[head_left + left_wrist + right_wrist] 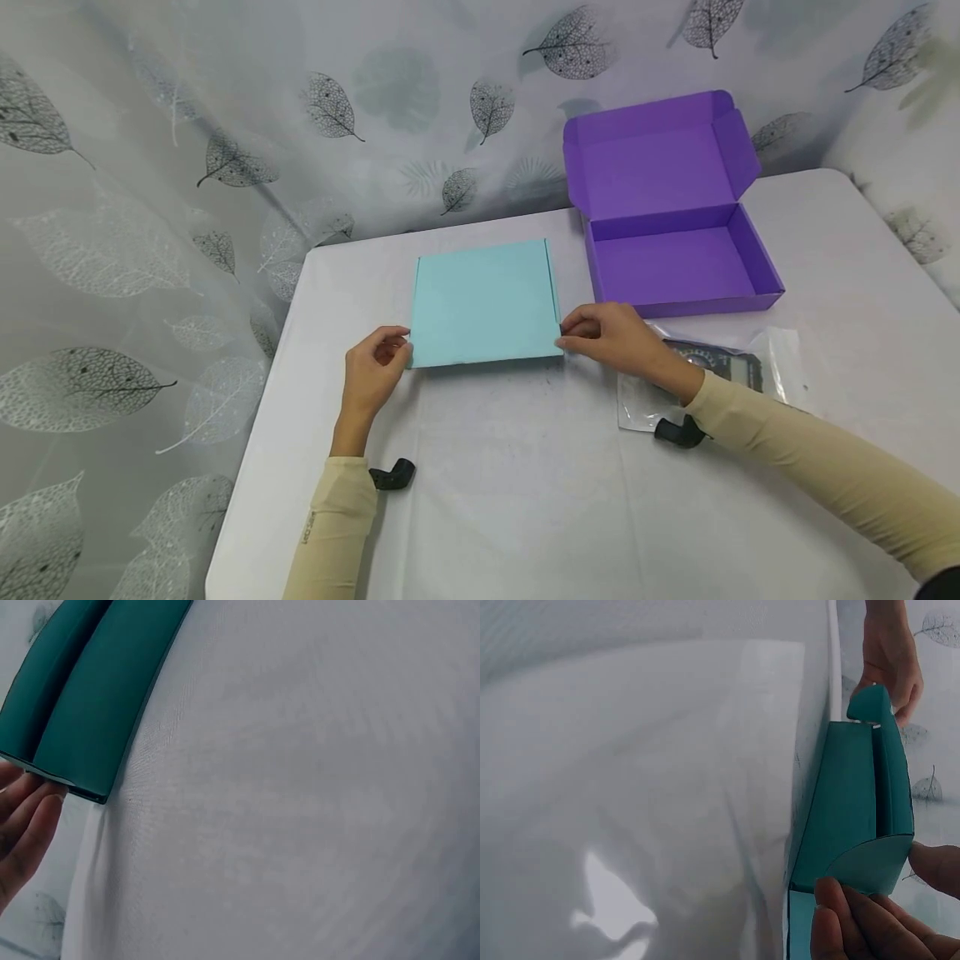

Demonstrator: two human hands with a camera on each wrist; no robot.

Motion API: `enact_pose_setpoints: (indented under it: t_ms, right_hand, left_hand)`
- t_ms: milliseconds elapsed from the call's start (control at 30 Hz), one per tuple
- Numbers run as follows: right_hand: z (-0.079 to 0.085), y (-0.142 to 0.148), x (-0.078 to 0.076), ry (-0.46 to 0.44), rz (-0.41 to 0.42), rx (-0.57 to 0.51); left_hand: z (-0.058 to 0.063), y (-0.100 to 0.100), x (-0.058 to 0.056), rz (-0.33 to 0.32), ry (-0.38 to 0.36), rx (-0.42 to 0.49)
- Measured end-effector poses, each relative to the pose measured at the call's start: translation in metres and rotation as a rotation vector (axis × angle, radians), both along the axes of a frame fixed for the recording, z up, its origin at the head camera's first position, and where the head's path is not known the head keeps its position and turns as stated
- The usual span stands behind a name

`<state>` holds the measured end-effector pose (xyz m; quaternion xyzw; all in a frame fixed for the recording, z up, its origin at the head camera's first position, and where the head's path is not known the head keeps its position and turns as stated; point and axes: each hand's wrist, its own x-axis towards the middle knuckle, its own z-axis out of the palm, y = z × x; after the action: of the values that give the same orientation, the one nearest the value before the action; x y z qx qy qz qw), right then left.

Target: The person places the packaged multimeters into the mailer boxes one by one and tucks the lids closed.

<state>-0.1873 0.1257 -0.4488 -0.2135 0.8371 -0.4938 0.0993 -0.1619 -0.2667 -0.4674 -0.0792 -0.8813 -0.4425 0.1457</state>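
Observation:
A turquoise cardboard box (483, 304) lies at the far middle of the table. My left hand (372, 371) pinches its lid at the near left corner, thumb in front and fingers behind. At the near right corner, my right hand (618, 337) holds the lid between thumb and fingers. In the right wrist view, the lid's front stands a little raised from the box wall (838, 802), leaving a dark gap. Right-hand fingers (877, 926) touch a rounded side flap (874, 862) there. The box's inside is hidden.
An empty purple box (667, 250) stands with its lid up at the back right. Under my right forearm lies a clear plastic bag (637, 408) holding a dark device with a dial and display (720, 364). A leaf-patterned curtain (420, 108) hangs behind the white table (517, 500).

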Motion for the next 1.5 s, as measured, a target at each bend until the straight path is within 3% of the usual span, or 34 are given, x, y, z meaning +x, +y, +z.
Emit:
enact_pose_setpoints:
  t_ms: [367, 700, 967, 1200, 1500]
  right_hand:
    - [-0.004, -0.004, -0.002, 0.022, -0.018, 0.036]
    - [0.001, -0.008, -0.010, 0.080, -0.003, 0.158]
    - [0.012, -0.013, -0.021, 0.200, 0.124, 0.333]
    - [0.013, -0.014, -0.023, 0.267, 0.246, 0.408]
    - [0.010, -0.015, -0.023, 0.321, 0.259, 0.497]
  left_hand:
    - [0.000, -0.001, 0.002, -0.006, 0.006, 0.026]
    - [0.007, -0.001, 0.001, -0.018, -0.063, -0.062]
    - [0.015, 0.001, -0.003, -0.078, -0.127, -0.136]
    - [0.019, 0.004, -0.004, -0.118, -0.133, -0.207]
    - [0.022, 0.011, -0.007, -0.114, -0.112, -0.323]
